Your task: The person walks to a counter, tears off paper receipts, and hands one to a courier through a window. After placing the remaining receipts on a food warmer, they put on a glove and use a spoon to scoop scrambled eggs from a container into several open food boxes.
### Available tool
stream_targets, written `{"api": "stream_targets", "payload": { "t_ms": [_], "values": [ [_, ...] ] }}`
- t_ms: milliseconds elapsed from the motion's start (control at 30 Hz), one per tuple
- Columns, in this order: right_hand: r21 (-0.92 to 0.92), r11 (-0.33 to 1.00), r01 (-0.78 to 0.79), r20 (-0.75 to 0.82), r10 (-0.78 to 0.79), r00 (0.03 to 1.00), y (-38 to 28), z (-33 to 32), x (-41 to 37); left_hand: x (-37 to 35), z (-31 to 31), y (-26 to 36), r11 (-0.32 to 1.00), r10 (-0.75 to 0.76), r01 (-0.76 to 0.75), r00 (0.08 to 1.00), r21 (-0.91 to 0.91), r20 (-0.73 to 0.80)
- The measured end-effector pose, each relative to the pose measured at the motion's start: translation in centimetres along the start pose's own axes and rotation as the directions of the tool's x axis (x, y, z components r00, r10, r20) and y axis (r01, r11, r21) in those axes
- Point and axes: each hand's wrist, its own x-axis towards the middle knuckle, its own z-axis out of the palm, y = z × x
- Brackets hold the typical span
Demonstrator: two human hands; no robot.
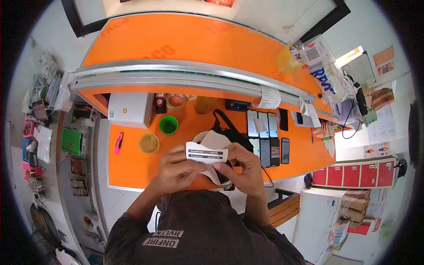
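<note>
A printed paper receipt (206, 152) is stretched between my two hands, above the front edge of the orange counter. My left hand (179, 168) pinches its left side, and my right hand (243, 168) grips its right side with thumb and fingers. Part of the white strip curls down below my fingers. Just behind the receipt lies a black strapped bag (234, 134), partly covered by whitish paper (215, 140). Several phones (264, 146) lie in rows to the right of the bag. A cup with a tan top (149, 143) and a green cup (168, 125) stand to the left.
A pink highlighter (119, 143) lies at the counter's left, near a white box (129, 110). A raised orange shelf (185, 44) with a metal edge spans the back. Receipts (268, 97) hang from that edge. Shelving with a green basket (71, 142) is at left; red drawers (353, 175) are at right.
</note>
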Motion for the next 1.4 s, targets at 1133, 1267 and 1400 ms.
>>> {"api": "stream_targets", "payload": {
  "t_ms": [1133,1267,1400],
  "values": [
    [0.206,0.978,0.040,-0.055,-0.029,0.998,1.1,-1.2,16.8,1.6,4.9,-5.6,0.912,-0.400,0.410,0.873,-0.024,-0.281],
    [-0.025,0.998,0.064,-0.144,-0.067,0.987,2.3,-1.2,18.4,2.4,4.9,-6.3,0.858,-0.513,0.501,0.821,-0.116,-0.251],
    [-0.065,0.997,0.042,-0.112,-0.049,0.993,2.6,-1.7,19.6,2.8,4.7,-6.7,0.810,-0.584,0.549,0.787,-0.206,-0.201]
  ]
}}
